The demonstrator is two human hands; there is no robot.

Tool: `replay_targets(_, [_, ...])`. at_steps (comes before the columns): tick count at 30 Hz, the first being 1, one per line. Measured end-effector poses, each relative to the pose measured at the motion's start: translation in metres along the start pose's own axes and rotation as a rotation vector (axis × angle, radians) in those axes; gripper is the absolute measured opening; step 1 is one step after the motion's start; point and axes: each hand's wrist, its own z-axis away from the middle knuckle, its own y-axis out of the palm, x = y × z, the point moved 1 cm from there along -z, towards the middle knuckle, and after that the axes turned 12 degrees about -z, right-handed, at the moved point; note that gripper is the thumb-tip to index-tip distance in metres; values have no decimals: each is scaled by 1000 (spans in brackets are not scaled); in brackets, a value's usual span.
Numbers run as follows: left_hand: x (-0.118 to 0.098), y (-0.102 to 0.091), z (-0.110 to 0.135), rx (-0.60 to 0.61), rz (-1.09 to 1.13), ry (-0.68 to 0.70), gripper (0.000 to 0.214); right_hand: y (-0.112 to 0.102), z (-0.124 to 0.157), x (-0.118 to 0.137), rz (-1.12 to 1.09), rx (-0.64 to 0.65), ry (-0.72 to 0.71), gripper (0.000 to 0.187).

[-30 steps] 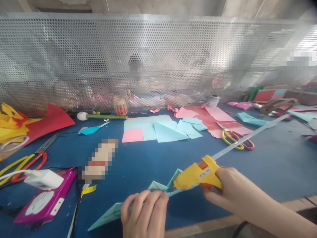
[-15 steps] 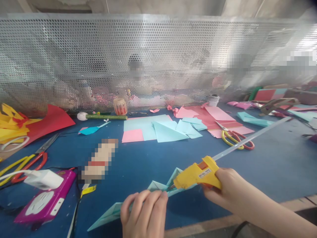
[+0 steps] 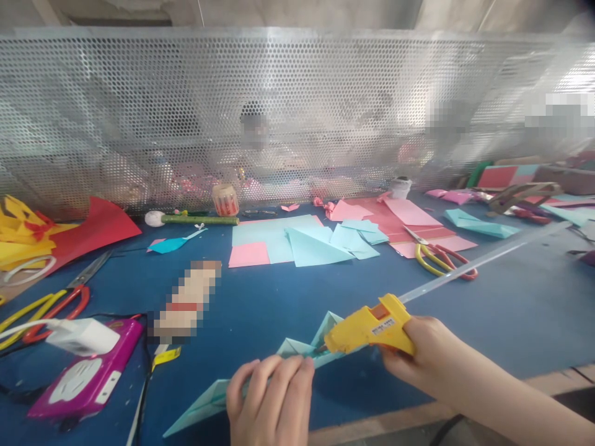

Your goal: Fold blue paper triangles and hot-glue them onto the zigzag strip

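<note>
- Yellow glue gun in the right hand, its fingers wrapped round the handle; how far the trigger is squeezed I cannot tell (the hand hides it).
- Folded teal paper at six o'clock from the middle of the view, the left hand curled over it, fingers close together and gripping (thumb out of sight).
- Nozzle aimed toward eight o'clock, at the fold just beside the left fingertips; contact and any bead of glue are too small to make out.
- Good work here, I judge, calls for a light, even squeeze, a thin line inside the crease, and skin clear of hot metal.
- Glue stick juts toward two o'clock, crossing the view of the scissors at three; a knock on it could drag the tip off line.
</note>
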Motion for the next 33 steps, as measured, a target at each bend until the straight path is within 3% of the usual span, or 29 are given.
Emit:
replay_targets(12, [0, 0, -1, 4, 0, -5, 21, -3, 4, 1, -6, 15, -13, 33])
replay_targets(33, [2, 2, -1, -3, -3, 1, 18, 0, 3, -4, 46, -99, -99, 34])
